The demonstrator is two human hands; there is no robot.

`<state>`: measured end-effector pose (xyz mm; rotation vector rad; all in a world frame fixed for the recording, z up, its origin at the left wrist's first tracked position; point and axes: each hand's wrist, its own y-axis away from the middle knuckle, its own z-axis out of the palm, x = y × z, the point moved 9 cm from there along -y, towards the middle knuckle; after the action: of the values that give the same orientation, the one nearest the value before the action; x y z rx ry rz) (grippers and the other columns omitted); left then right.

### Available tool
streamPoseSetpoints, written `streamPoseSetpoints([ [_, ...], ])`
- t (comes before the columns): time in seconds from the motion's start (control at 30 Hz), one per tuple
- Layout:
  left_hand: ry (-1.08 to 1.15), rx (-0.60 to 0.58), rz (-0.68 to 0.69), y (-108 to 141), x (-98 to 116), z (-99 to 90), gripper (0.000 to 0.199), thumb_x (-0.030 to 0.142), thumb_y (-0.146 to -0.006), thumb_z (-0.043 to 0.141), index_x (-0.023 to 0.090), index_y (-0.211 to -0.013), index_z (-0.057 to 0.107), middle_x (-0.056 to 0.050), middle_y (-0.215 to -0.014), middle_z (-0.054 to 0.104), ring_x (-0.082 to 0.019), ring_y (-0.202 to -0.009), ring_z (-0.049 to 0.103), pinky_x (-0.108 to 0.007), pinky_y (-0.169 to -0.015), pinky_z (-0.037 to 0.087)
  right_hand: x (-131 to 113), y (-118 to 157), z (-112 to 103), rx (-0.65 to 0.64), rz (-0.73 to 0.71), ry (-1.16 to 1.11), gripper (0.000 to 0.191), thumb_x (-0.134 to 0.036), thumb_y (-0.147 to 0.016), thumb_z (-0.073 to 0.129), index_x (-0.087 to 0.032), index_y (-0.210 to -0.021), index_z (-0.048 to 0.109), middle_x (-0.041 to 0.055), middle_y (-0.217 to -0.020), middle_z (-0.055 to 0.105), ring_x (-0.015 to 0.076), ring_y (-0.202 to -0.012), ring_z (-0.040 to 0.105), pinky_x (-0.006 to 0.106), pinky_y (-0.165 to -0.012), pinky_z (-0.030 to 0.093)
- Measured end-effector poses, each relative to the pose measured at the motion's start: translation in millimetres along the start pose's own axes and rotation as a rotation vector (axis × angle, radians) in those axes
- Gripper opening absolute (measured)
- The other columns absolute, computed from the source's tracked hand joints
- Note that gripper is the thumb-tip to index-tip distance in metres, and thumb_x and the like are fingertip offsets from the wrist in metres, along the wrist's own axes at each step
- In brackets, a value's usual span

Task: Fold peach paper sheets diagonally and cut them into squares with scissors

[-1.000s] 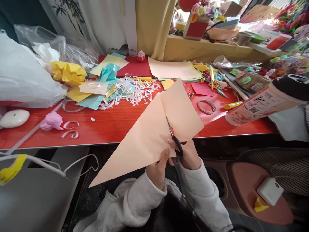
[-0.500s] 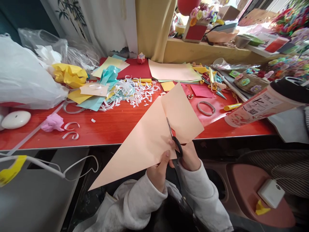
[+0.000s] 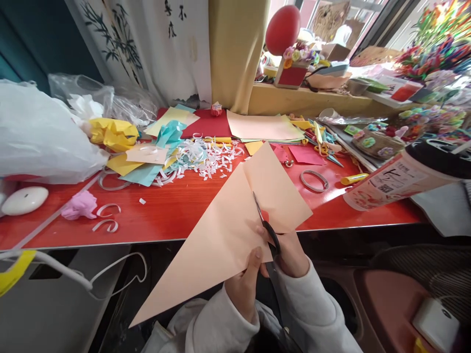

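My left hand (image 3: 247,282) pinches the lower edge of a large peach sheet of paper (image 3: 213,240), thumb on top. The sheet tapers to a point at the lower left, and a cut splits off a flap on its right side. In the cut lie the blades of a pair of scissors (image 3: 271,233) with black handles. My right hand (image 3: 292,255) is closed on those handles, partly hidden behind the flap. The paper is held in front of the red table's edge, above my lap.
White paper shreds (image 3: 209,157) and coloured scraps lie on the red table (image 3: 154,215). A white plastic bag (image 3: 40,132) stands at the left, a tilted drink cup (image 3: 397,176) at the right. Peach sheets (image 3: 261,126) lie at the back. A silver ring (image 3: 314,181) rests near the cup.
The view has tilted up, so the table and hands sit lower and more of the window shows. The scissors remain at about the same place in the cut.
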<state>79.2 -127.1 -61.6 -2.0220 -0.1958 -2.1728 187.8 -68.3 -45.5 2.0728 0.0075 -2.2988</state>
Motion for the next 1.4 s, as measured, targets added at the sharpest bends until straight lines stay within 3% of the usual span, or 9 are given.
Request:
streamPoseSetpoints([
  [0.23,0.020,-0.041,-0.057,-4.7,-12.7,0.3,0.043,0.038,-0.083,0.049,0.021,-0.043,0.048,0.001,-0.047,0.050,-0.013,-0.054,0.050,-0.031,-0.080,0.041,2.4,-5.3,4.3,-0.046,0.082,0.017,0.020,-0.034,-0.063,0.075,-0.019,-0.069,0.063,-0.0049,-0.046,0.047,0.0089,-0.038,0.040,0.023,-0.034,0.035],
  [0.53,0.149,0.018,-0.142,-14.2,-10.3,3.8,0.043,0.042,-0.080,0.053,0.020,-0.042,0.050,-0.001,-0.048,0.053,-0.016,-0.059,0.053,-0.030,-0.070,0.044,-14.2,-9.6,0.8,-0.009,0.046,0.024,0.032,-0.041,-0.058,0.076,-0.019,-0.068,0.055,-0.0042,-0.051,0.047,0.0089,-0.042,0.041,0.023,-0.037,0.035],
  [0.67,0.247,0.077,-0.091,-33.8,-0.1,-9.8,0.042,0.040,-0.078,0.057,0.019,-0.042,0.049,0.001,-0.046,0.049,-0.011,-0.048,0.045,-0.026,-0.053,0.040,-3.4,0.7,11.0,-0.259,0.133,0.037,0.042,-0.054,-0.058,0.072,-0.017,-0.067,0.056,-0.0001,-0.055,0.051,0.0102,-0.047,0.044,0.025,-0.043,0.037],
  [0.83,0.244,0.170,-0.025,-55.7,8.5,-32.1,0.041,0.034,-0.078,0.059,0.017,-0.041,0.051,0.004,-0.039,0.037,-0.007,-0.039,0.030,-0.025,-0.043,0.026,0.3,29.3,-6.9,-0.499,0.177,0.147,0.084,-0.068,-0.048,0.069,-0.024,-0.118,0.050,0.0079,-0.095,0.057,0.0167,-0.077,0.051,0.030,-0.068,0.042],
  [0.97,0.271,0.148,-0.014,-61.7,9.9,-33.1,0.042,0.031,-0.078,0.059,0.017,-0.040,0.049,0.005,-0.037,0.035,-0.006,-0.039,0.031,-0.025,-0.044,0.027,-16.0,55.9,-15.9,-0.673,0.281,0.144,0.084,-0.068,-0.041,0.068,-0.025,-0.112,0.056,0.0068,-0.086,0.059,0.0176,-0.074,0.052,0.030,-0.069,0.041],
  [1.03,0.280,0.139,-0.020,-61.5,9.9,-32.2,0.042,0.031,-0.078,0.060,0.016,-0.040,0.049,0.004,-0.038,0.036,-0.006,-0.039,0.030,-0.025,-0.043,0.026,-35.6,50.3,-18.1,-0.603,0.213,0.115,0.070,-0.066,-0.051,0.067,-0.024,-0.106,0.057,0.0067,-0.081,0.060,0.0166,-0.068,0.052,0.029,-0.063,0.041],
  [1.2,0.307,0.162,-0.113,-51.0,5.0,-30.5,0.041,0.033,-0.074,0.062,0.015,-0.040,0.050,0.004,-0.038,0.038,-0.005,-0.038,0.028,-0.023,-0.039,0.021,-65.7,-1.6,-5.1,-0.219,-0.059,0.062,0.035,-0.045,-0.077,0.060,-0.024,-0.102,0.049,0.0084,-0.092,0.060,0.0179,-0.078,0.056,0.023,-0.051,0.042],
  [1.27,0.300,0.138,-0.135,-44.8,4.2,-26.3,0.042,0.036,-0.074,0.062,0.015,-0.039,0.050,0.003,-0.038,0.038,-0.005,-0.038,0.029,-0.023,-0.039,0.021,-59.8,-21.6,13.4,-0.167,-0.056,0.031,0.032,-0.039,-0.074,0.064,-0.023,-0.096,0.048,0.0065,-0.095,0.059,0.0177,-0.083,0.056,0.024,-0.056,0.047],
  [1.4,0.286,0.005,-0.145,-38.5,1.4,-12.5,0.048,0.040,-0.076,0.059,0.015,-0.037,0.048,0.003,-0.038,0.036,-0.005,-0.040,0.030,-0.023,-0.039,0.022,-56.3,-44.3,30.6,-0.045,-0.088,-0.109,0.031,-0.029,-0.067,0.069,-0.023,-0.089,0.047,-0.0028,-0.077,0.051,0.0094,-0.064,0.051,0.020,-0.052,0.045],
])
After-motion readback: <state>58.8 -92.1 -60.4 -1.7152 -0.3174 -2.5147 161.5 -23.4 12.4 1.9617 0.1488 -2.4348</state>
